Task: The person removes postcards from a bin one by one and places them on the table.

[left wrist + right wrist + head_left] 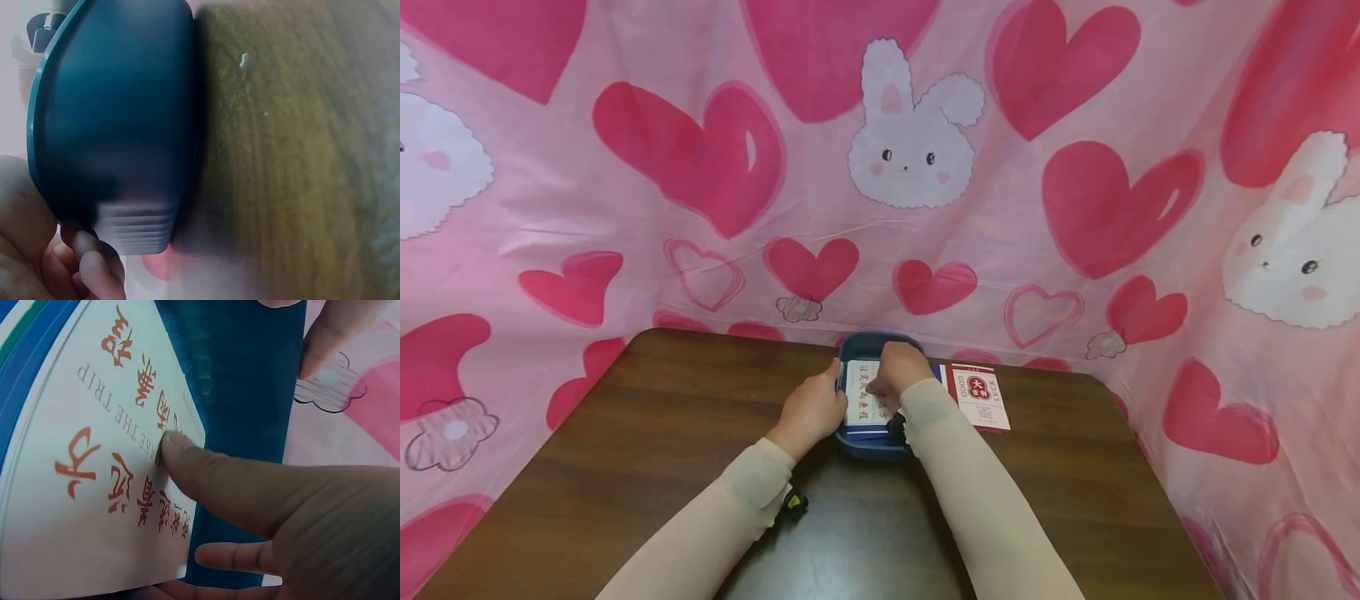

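A dark blue plastic bin (874,452) stands at the far side of the table. Its left rim is gripped by my left hand (811,408); in the left wrist view the fingers curl at the edge of the bin (119,81). Inside lies a white card (859,402) with brown-red brush characters, on top of a blue-edged one. My right hand (907,367) pinches this card: in the right wrist view the thumb presses on the face of the card (69,544), with fingertips showing behind its lower edge.
Right of the bin lies a white card with red print (983,398), overlapping red and blue ones. The brown wooden table (685,433) meets a pink curtain (820,192) with hearts and rabbits at its back and sides.
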The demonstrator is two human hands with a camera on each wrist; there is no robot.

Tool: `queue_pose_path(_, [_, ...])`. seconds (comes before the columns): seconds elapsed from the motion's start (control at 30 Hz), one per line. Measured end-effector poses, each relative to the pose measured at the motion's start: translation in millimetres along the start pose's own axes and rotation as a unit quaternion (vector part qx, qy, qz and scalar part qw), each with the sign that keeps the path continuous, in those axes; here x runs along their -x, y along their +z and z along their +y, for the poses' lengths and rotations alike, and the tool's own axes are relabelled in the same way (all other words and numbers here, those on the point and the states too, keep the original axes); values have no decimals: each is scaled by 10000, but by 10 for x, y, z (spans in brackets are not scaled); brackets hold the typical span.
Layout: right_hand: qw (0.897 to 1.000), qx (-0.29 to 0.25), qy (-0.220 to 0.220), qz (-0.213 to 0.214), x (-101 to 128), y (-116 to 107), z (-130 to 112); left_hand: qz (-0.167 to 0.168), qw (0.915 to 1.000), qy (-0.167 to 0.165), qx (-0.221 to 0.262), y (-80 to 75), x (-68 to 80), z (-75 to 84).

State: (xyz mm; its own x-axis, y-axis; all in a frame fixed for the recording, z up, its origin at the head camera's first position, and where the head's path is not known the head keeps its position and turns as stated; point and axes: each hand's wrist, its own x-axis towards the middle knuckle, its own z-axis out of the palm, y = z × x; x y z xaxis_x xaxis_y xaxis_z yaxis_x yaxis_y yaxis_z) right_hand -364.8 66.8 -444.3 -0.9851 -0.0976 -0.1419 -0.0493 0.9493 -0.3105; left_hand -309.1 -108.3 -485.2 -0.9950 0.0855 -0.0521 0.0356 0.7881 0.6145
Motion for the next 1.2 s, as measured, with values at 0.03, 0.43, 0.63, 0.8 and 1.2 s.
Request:
queue_pose_path(0.03, [9999, 3, -41, 93, -2, -2, 3, 13, 10000, -4, 13, -3, 2, 3])
queue_pose_path(0.43, [9929, -1125, -371, 109, -55, -309, 157, 219, 9996, 115, -130, -11, -10, -27])
queue_pose_path(0.63, [9805, -1884, -519, 198, 10, -514, 380, 202, 9997, 107, -115, -4, -10, -11])
queue_pose_path(0.8, [9673, -2475, -497, 250, 109, -643, 659, 177, 9997, 100, -125, 1, -1, 17])
queue_pose_path(1.2, [9430, -3285, -127, 515, 275, -893, 1329, 140, 9999, -5, -17, 29, 25, 28])
